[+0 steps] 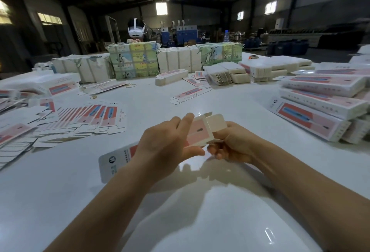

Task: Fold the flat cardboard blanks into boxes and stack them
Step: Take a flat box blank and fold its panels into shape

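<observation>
A long pink-and-white cardboard box (197,131) is held over the white table (60,181), slanting from lower left to upper right. My left hand (166,143) grips its middle from above. My right hand (234,143) holds its far end, where a white end flap (217,122) stands open. The box's near end with a logo (113,160) sticks out below my left wrist. A fanned spread of flat blanks (88,119) lies to the left. Folded boxes (320,99) are stacked at the right.
Wrapped bundles of blanks (133,59) and white packs (179,59) line the far side of the table. Loose blanks (190,93) and rubber bands (131,86) lie mid-table. A person wearing a white headset (136,28) sits across the table.
</observation>
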Motion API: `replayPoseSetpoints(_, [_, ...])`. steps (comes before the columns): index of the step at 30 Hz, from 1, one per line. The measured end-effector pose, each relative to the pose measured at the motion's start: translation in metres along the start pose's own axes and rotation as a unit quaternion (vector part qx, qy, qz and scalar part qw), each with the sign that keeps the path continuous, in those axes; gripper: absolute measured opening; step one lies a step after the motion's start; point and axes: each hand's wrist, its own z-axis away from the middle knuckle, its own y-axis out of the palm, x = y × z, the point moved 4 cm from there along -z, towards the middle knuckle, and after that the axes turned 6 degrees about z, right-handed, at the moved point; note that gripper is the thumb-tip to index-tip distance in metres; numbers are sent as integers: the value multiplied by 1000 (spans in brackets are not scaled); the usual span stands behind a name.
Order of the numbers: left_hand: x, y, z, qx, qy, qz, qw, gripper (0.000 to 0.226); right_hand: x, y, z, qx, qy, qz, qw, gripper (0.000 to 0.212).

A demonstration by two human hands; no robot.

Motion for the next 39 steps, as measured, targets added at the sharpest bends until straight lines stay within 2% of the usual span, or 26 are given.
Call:
replayPoseSetpoints(3, [4, 8, -2, 19, -38, 29, 999, 79, 3, -1, 0, -19, -4, 24, 1000, 25])
replayPoseSetpoints(8, [13, 18, -3, 58, -156, 82, 983, 69, 4, -4, -1, -41, 8, 24, 999, 27])
replayPoseSetpoints(12, [18, 11, -6, 22, -168, 97, 981, 69, 5, -1, 1, -36, 37, -10, 999, 29])
replayPoseSetpoints(14, [23, 9, -5, 15, -180, 90, 979, 70, 9, -3, 3, -79, 28, -61, 995, 23])
replayPoseSetpoints(15, [27, 8, -4, 18, -194, 84, 977, 73, 11, -7, 4, -131, -2, -83, 988, 18])
replayPoseSetpoints(16, [32, 8, -3, 24, -209, 80, 974, 75, 14, -13, 6, -201, -66, -70, 975, 10])
replayPoseSetpoints(17, [37, 8, -1, 32, -225, 81, 971, 77, 19, -17, 11, -278, -150, -2, 949, 1])
replayPoseSetpoints(18, [41, 9, -1, 39, -240, 85, 966, 77, 24, -18, 18, -343, -231, 108, 904, 8])
replayPoseSetpoints(20, [45, 10, 0, 43, -259, 92, 960, 70, 28, -2, 26, -368, -335, 310, 810, 12])
replayPoseSetpoints(21, [44, 11, 0, 41, -261, 90, 960, 67, 26, 6, 25, -359, -349, 371, 782, 12])
replayPoseSetpoints(22, [43, 11, 0, 40, -259, 87, 961, 63, 23, 11, 22, -351, -350, 404, 769, 13])
replayPoseSetpoints(26, [35, 14, 1, 60, -231, 108, 965, 50, 17, 16, 17, -326, -320, 414, 788, 15])
replayPoseSetpoints(31, [33, 23, -1, 89, -195, 153, 965, 49, 13, 19, 16, -284, -273, 366, 843, 19])
replayPoseSetpoints(34, [31, 27, -1, 95, -176, 157, 967, 49, 14, 21, 15, -238, -248, 314, 885, 29])
replayPoseSetpoints(36, [28, 27, 0, 94, -168, 163, 968, 49, 14, 22, 15, -206, -240, 271, 909, 23])
replayPoseSetpoints(37, [26, 27, 0, 95, -165, 162, 968, 49, 14, 22, 15, -199, -237, 258, 915, 19])
replayPoseSetpoints(39, [24, 27, 0, 96, -164, 154, 970, 50, 13, 20, 16, -213, -244, 250, 912, 26])
